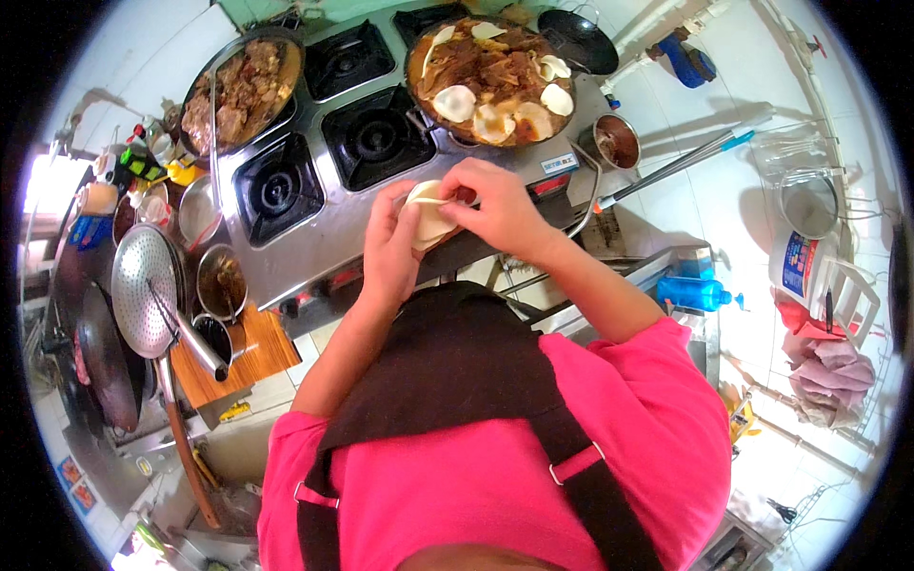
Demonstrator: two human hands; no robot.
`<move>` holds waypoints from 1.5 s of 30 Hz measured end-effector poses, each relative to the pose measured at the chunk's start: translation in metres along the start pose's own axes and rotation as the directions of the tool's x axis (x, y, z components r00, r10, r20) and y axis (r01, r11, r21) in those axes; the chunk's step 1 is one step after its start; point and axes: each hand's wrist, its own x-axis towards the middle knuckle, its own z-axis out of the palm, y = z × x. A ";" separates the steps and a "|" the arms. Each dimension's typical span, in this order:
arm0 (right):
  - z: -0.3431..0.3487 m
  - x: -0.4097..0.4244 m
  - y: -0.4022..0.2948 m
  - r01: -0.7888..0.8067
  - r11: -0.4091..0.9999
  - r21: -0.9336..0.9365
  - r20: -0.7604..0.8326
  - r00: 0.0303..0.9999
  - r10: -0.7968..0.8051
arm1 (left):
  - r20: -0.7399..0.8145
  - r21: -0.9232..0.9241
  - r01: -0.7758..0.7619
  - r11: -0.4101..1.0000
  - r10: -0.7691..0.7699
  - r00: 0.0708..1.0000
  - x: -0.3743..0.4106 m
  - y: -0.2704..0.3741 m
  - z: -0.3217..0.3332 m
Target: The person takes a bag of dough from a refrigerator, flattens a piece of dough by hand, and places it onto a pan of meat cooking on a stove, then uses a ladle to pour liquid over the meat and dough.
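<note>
My left hand (391, 246) holds a small stack of round, pale dough wrappers (430, 221) in front of the stove's near edge. The thumb and fingers of my right hand (493, 207) pinch the edge of the top wrapper. Beyond my hands, a wide pan of brown stewed meat (493, 68) sits on a burner at the back right. Several pale dough rounds lie along its rim, among them one at the front left (455, 103); some are stained with sauce. A second pan of meat chunks (239, 100), with a long metal handle lying across it, stands at the back left.
Bare burners (377, 139) lie between the pans on the steel stove. A small pot (615, 140) stands right of it. At the left are a perforated strainer (143, 285), metal seasoning containers (222, 282) and a wooden board (260, 350). A blue pump bottle (691, 293) is at the right.
</note>
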 end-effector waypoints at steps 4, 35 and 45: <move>-0.007 0.000 -0.007 0.060 0.993 0.106 0.062 0.996 -0.067 | 0.171 -0.271 0.287 0.919 -0.248 0.954 0.005 0.002 -0.011; 0.002 0.006 0.003 -0.229 0.901 0.369 -0.064 0.961 0.271 | 0.044 -0.102 0.126 0.987 -0.122 0.992 -0.003 0.022 -0.022; -0.004 0.014 -0.012 -0.087 0.996 -0.008 -0.203 0.976 0.083 | 0.044 -0.125 0.101 0.987 -0.096 0.994 -0.002 0.019 -0.024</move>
